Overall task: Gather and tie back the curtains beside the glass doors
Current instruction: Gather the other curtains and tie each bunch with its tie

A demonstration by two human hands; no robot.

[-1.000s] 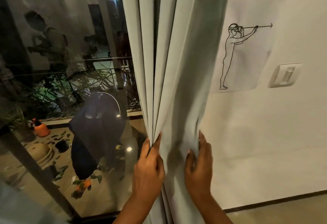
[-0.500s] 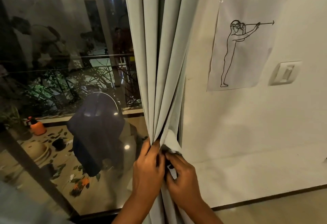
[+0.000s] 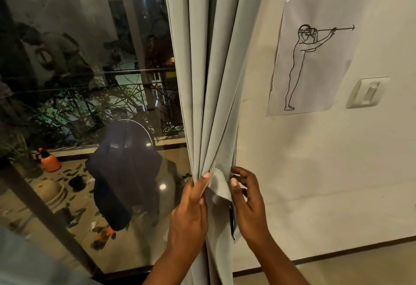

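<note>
- The curtain [image 3: 216,82] hung gathered into narrow vertical folds between the glass door [image 3: 90,104] on its left and the white wall [image 3: 315,172] on its right.
- The left hand [image 3: 190,212] was closed around the bunched folds from the glass side; its fingers [image 3: 203,177] were clamped on the fabric, with one fingertip pressing the front fold.
- The right hand [image 3: 249,206] stood on the wall side of the curtain. Its fingers [image 3: 234,182] were spread apart and curled, and the fingertips touched the right edge of a loose flap of fabric. No full grip on the curtain was seen from this hand.
- A dark narrow item [image 3: 232,219] showed at the curtain's right edge, just beside the right palm; what it was could not be told.
- Below the hands the curtain ran down past the bottom edge of the view.
- A paper sheet [image 3: 315,59] with a line drawing of a standing figure was fixed to the wall, right of the curtain, and a light switch [image 3: 368,92] sat just right of the sheet.
- Through the glass, an orange bottle [image 3: 48,161] stood on the balcony floor [image 3: 67,239] near the railing [image 3: 90,77].
- A dark reflection [image 3: 126,172] showed in the glass just left of the curtain.
</note>
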